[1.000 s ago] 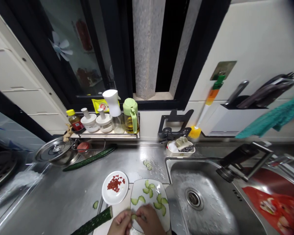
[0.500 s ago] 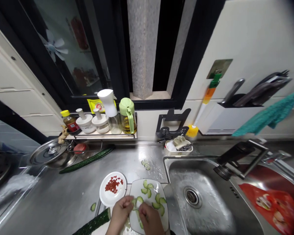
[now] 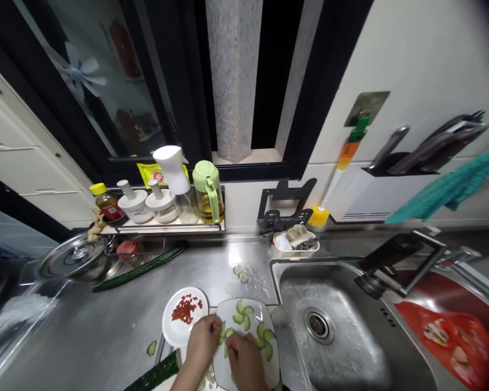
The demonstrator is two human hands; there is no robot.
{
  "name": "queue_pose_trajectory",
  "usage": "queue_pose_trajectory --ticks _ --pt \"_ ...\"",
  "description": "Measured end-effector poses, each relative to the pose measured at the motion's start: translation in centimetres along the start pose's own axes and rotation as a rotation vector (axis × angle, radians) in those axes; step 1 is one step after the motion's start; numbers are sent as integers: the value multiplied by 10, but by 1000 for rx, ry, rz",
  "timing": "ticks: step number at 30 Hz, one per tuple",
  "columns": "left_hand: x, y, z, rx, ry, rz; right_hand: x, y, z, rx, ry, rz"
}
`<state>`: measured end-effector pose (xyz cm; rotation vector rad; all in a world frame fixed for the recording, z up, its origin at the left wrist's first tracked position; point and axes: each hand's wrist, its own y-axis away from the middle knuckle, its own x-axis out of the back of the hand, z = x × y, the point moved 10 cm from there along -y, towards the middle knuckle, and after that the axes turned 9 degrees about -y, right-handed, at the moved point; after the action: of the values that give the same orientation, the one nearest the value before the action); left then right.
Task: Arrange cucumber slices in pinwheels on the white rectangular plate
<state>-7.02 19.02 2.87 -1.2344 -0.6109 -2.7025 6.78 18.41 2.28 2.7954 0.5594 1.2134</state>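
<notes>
My left hand (image 3: 201, 343) and my right hand (image 3: 244, 363) are together over a white square plate (image 3: 257, 310) near the bottom edge. Several green cucumber slices (image 3: 244, 319) lie on the plate. Both hands have their fingers pinched on cucumber slices at the plate's left half. A small round white dish (image 3: 178, 331) with chopped red bits (image 3: 185, 308) stands just left of my left hand. A cut dark-green cucumber (image 3: 155, 374) lies at the lower left of my hands.
A steel sink (image 3: 338, 336) with its drain lies right of the plate, a black tap (image 3: 395, 260) over it. A whole cucumber (image 3: 140, 267), a pot lid (image 3: 71, 255) and a rack of condiment bottles (image 3: 167, 195) stand behind. Loose slices (image 3: 240, 273) lie on the counter.
Both hands have moved up and further onto the plate, the left one now by the plate's left rim. The view has shifted slightly to the right.
</notes>
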Motion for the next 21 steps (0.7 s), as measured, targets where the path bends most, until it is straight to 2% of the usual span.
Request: queue_pose_trajectory --ticks 7,15,21 --pt "-3 -2 2 1 -79 -16 -2 -5 1 -38 70 1" --pt "-7 -2 4 14 -214 -14 5 -6 -14 38 110 -15" --pt "-10 1 5 23 -276 -25 -1 -7 -17 43 219 -43"
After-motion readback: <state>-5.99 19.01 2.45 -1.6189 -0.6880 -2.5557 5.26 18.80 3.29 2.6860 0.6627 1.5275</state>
